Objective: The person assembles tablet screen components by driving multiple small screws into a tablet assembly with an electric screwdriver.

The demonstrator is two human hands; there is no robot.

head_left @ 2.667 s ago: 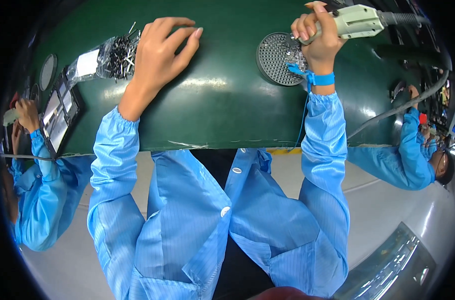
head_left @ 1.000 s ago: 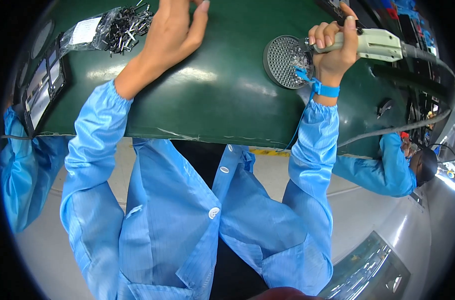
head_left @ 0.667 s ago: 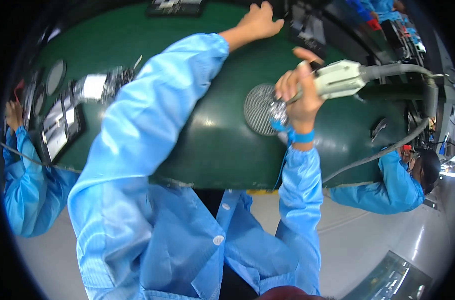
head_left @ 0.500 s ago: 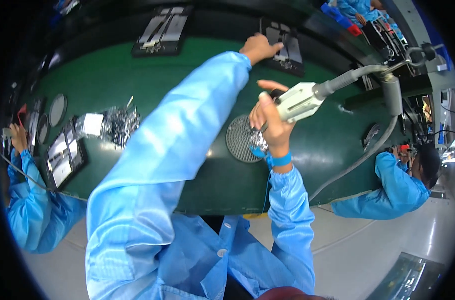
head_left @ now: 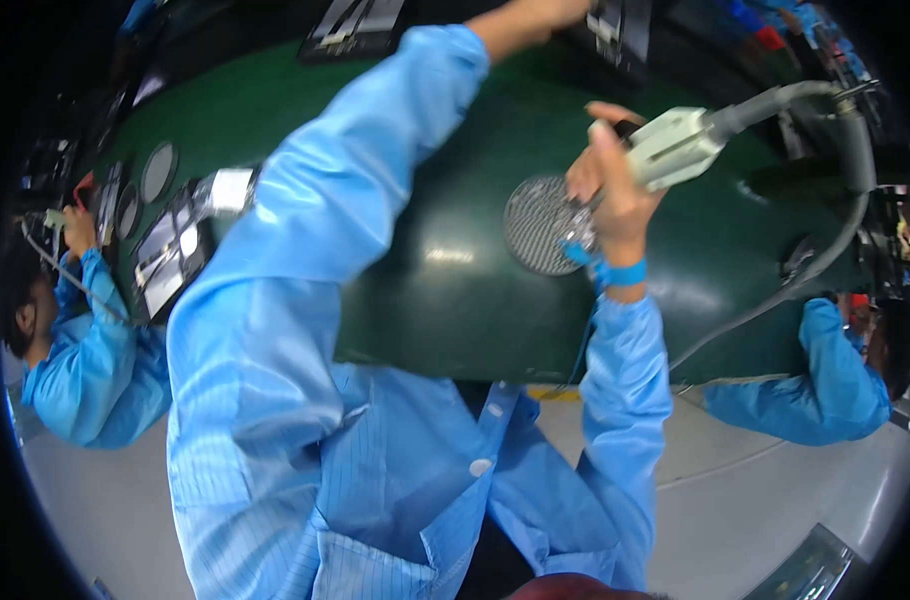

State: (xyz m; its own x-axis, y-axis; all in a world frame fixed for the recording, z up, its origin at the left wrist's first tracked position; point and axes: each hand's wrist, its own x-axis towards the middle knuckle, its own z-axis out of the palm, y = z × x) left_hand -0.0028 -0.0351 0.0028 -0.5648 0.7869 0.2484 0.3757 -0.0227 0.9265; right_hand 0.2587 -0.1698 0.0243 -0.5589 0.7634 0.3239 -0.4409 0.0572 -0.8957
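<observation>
My right hand [head_left: 620,195] is closed around a pale electric screwdriver [head_left: 675,148], whose thick cable leads up to the right; its tip is hidden. A blue strap [head_left: 627,273] with a thin cord circles that wrist. Beside the right hand lies a round grey mesh-patterned dish [head_left: 540,225], with shiny silvery bits [head_left: 578,228] at its edge next to the hand. My left hand [head_left: 547,12] is stretched far forward at the top edge, by a dark flat panel with pale parts [head_left: 620,35]. Its fingers are mostly cut off, so their grip is unclear.
Another dark panel [head_left: 355,25] lies at the back of the green table [head_left: 445,300]. On the left are an open device [head_left: 170,255], a shiny packet [head_left: 225,190] and round discs [head_left: 159,172]. Co-workers sit at left [head_left: 105,370] and right [head_left: 825,390]. The grey cable [head_left: 775,305] trails rightward.
The view has tilted and shifted, so the table stands higher and further right. My left hand has gone toward the top edge. The right hand still holds the screwdriver beside the dish.
</observation>
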